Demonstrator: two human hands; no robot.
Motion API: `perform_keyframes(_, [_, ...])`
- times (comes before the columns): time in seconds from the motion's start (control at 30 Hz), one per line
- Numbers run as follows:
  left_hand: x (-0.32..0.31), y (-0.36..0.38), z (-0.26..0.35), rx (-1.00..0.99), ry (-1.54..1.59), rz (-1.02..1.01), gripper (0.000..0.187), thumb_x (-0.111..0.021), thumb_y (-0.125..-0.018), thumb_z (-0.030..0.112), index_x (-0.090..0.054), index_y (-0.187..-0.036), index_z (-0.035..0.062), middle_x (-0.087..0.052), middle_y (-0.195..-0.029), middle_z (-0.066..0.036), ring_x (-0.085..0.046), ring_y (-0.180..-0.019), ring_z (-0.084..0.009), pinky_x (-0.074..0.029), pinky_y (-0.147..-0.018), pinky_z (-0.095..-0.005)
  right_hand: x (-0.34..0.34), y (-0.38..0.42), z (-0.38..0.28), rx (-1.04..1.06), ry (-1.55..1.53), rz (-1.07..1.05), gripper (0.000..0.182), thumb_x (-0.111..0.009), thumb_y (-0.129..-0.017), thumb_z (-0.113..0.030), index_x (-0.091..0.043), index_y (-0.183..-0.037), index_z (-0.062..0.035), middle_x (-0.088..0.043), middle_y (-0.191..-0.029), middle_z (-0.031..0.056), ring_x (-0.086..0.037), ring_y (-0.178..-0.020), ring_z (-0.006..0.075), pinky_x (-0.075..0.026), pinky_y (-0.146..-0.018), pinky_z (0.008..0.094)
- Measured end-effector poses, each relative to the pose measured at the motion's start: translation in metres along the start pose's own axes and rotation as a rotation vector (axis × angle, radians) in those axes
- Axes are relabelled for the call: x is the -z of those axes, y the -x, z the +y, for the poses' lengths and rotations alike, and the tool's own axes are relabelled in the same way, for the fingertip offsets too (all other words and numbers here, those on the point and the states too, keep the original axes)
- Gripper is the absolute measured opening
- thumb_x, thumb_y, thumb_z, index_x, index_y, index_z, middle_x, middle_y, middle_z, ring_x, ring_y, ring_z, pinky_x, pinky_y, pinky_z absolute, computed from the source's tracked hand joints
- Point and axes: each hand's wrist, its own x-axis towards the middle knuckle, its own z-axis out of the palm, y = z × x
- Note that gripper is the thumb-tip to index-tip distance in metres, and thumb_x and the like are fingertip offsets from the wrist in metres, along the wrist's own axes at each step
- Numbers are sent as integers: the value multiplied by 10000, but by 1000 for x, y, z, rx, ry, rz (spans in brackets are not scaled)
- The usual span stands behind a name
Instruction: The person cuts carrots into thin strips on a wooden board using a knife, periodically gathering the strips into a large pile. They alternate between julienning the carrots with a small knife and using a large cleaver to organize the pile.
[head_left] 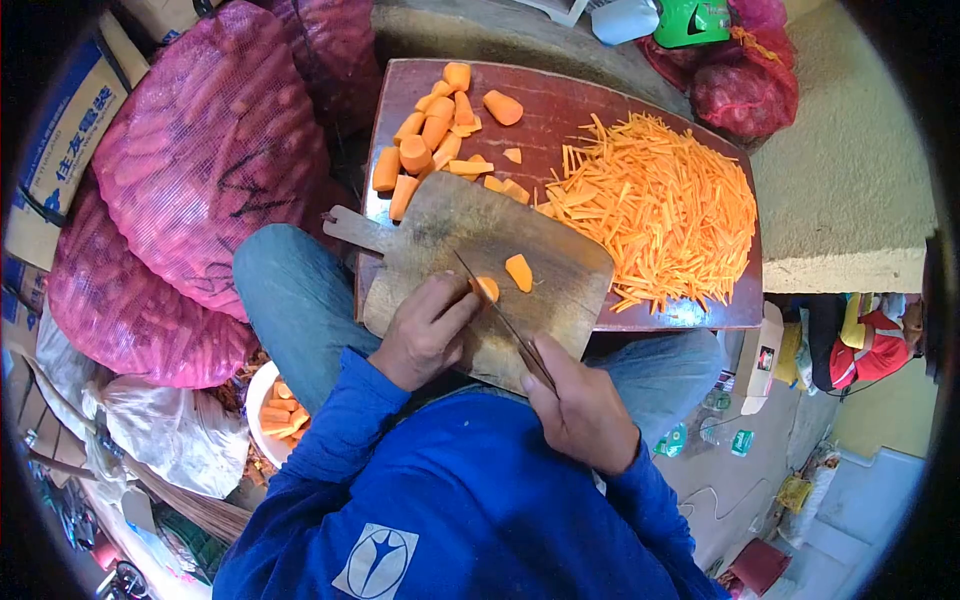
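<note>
On the cutting board (560, 290), the left hand (425, 335) pins a carrot piece (486, 289) with its fingertips, while the right hand (580, 410) grasps a knife (495, 305) angled diagonally, blade just beside it.

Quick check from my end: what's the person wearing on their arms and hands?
Both arms wear long bright blue sleeves reaching the wrists. The left hand and right hand are bare: no gloves, rings or watch visible. A white logo patch sits on the blue top.

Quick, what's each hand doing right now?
Left hand: fingers pinning a carrot piece on the cutting board.
Right hand: closed around the knife.
</note>
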Motion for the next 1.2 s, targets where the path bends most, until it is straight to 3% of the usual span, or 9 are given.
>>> perform_keyframes(0.3, [4, -4, -1, -48, 25, -44, 636, -737, -591, 22, -700, -1218, -81, -663, -1179, -219, -669, -1123, -430, -587, -960, -480, -6, 11, -9, -93, 89, -79, 446, -593, -1066, -220, -450, -1446, -34, -725, -1082, 291, -719, -937, 511, -594, -772, 576])
perform_keyframes(0.6, [-7, -1, 2, -30, 37, 72, 446, -721, -684, -94, -711, -1130, -84, -689, -1114, -217, -704, -1072, -432, -592, -995, -483, -25, -47, 25, -8, 114, -23, 399, -600, -1053, -185, -462, -1388, -19, -716, -1001, 316, -702, -896, 532, -550, -750, 625])
perform_keyframes(0.8, [-1, 5, 4, 13, 20, 27, 548, -708, -638, -99, -684, -1185, -75, -669, -1170, -243, -687, -1119, -455, -588, -1014, -491, -5, -15, 8, -3, -43, -8, 427, -609, -1046, -178, -470, -1416, -18, -719, -1025, 307, -707, -921, 526, -570, -770, 599])
perform_keyframes(0.87, [5, 1, 5, 31, 44, -43, 581, -711, -620, -86, -676, -1200, -74, -660, -1195, -252, -683, -1138, -459, -588, -1012, -501, -2, -2, 3, 36, 55, -6, 454, -619, -1045, -194, -472, -1438, -23, -718, -1042, 312, -714, -937, 518, -584, -780, 582])
perform_keyframes(1.2, [0, 4, -2, -85, 14, -7, 572, -758, -601, -7, -698, -1163, -103, -683, -1173, -251, -695, -1127, -453, -590, -1038, -498, -1, 4, -5, -77, 103, -95, 455, -621, -1048, -206, -471, -1438, -28, -723, -1013, 312, -714, -893, 532, -587, -768, 583])
